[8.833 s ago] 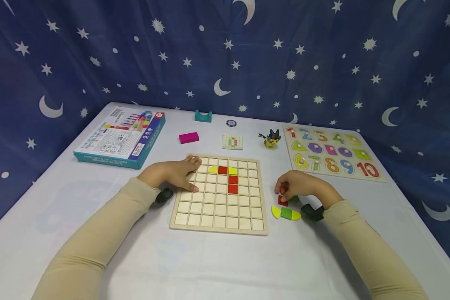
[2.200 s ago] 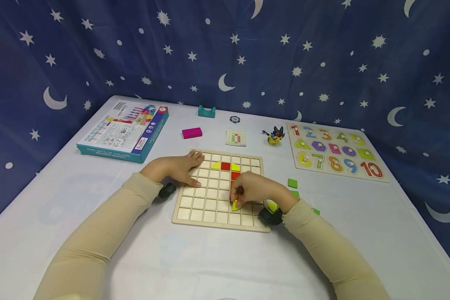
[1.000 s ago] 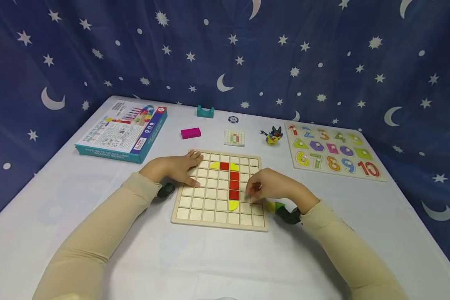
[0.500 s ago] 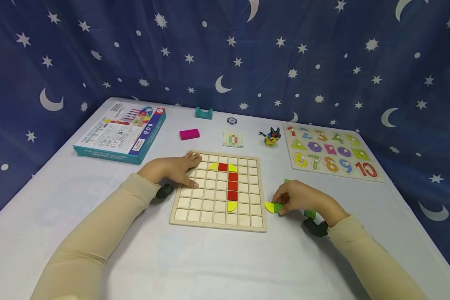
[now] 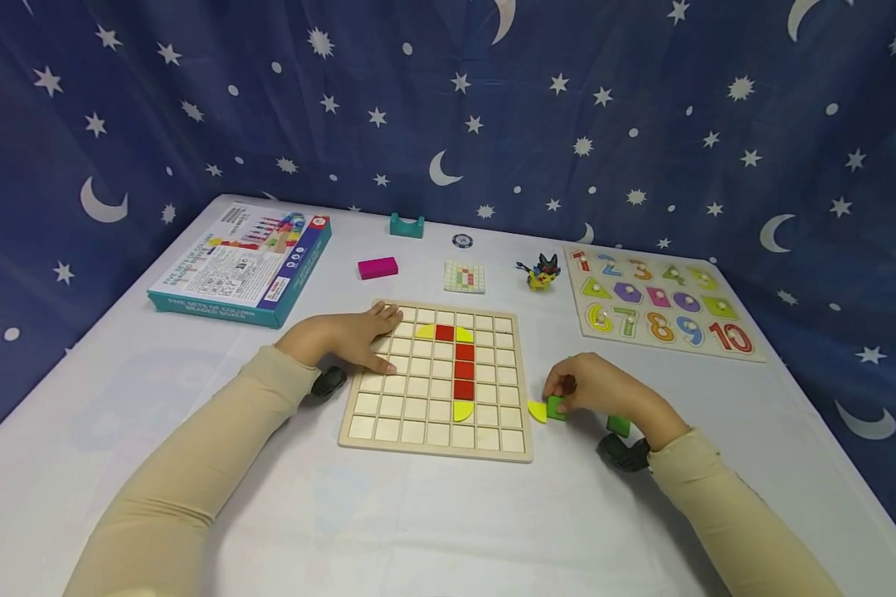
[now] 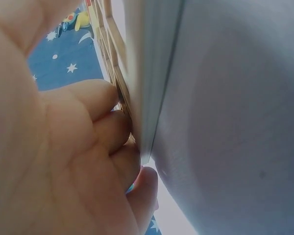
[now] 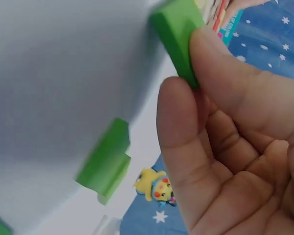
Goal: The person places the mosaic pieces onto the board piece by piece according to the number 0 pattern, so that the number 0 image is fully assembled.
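Note:
My left hand (image 5: 349, 340) rests with spread fingers on the left edge of a wooden grid board (image 5: 433, 454). Red square tiles (image 5: 464, 371) form a column on the board, with one more red tile (image 5: 444, 332) between two yellow quarter-circles at the top. A yellow quarter-circle tile (image 5: 462, 410) lies below the column. Right of the board, my right hand (image 5: 597, 385) pinches a green square tile (image 7: 179, 34) between thumb and finger. Touching or close to that tile is a loose yellow quarter-circle (image 5: 538, 411). More green tiles (image 7: 105, 159) lie on the table near this hand.
Behind the board are a small patterned grid card (image 5: 465, 278), a magenta block (image 5: 377, 268), a teal stand (image 5: 406, 225), a round chip (image 5: 462, 240) and a toy figure (image 5: 541, 272). A flat box (image 5: 231, 265) lies left; a number puzzle (image 5: 657, 303) lies right.
A third red tile and a yellow quarter-circle have been set in the column. My right hand has moved off the board to the right and taken hold of a green tile. The left hand stays put.

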`<state>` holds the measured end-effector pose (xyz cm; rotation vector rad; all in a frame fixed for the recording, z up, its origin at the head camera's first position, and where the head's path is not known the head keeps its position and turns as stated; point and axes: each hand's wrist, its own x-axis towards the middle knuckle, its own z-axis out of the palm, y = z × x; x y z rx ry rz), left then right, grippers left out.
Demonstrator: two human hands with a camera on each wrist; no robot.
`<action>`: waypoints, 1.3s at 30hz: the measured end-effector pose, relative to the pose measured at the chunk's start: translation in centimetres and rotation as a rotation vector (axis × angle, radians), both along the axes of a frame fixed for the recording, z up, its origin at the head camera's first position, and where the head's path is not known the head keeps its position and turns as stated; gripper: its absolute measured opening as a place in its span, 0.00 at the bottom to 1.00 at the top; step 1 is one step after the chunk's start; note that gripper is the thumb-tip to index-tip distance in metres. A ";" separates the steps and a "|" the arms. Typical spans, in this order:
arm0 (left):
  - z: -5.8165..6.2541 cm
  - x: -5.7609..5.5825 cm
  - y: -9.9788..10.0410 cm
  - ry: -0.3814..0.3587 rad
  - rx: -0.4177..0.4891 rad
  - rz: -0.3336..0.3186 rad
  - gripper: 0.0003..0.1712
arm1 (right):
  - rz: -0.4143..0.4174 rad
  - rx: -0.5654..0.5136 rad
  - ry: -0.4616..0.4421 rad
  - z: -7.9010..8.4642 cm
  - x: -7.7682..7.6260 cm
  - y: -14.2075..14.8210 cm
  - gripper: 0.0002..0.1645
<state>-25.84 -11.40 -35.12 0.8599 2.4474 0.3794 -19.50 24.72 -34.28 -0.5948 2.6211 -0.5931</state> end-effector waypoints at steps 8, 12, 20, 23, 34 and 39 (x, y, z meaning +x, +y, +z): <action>-0.1 0.0 0.0 -0.005 0.010 0.015 0.57 | 0.023 -0.027 0.031 1.4 -0.7 0.0 0.07; -0.1 0.0 -0.1 -0.001 0.006 0.013 0.57 | 0.051 -0.067 0.045 1.7 -1.0 -1.5 0.07; -0.2 0.0 0.0 0.000 -0.004 0.004 0.56 | 0.170 -0.115 0.021 2.4 -1.4 -6.7 0.07; -0.1 0.0 0.0 -0.002 -0.015 0.008 0.57 | 0.219 -0.117 0.012 2.6 -1.4 -8.7 0.07; 0.2 0.1 0.2 0.001 -0.034 0.008 0.57 | 0.292 -0.096 -0.033 1.3 -1.5 -12.9 0.06; 0.2 0.1 0.1 -0.002 -0.032 0.016 0.57 | 0.320 -0.064 -0.034 1.0 -1.4 -13.8 0.06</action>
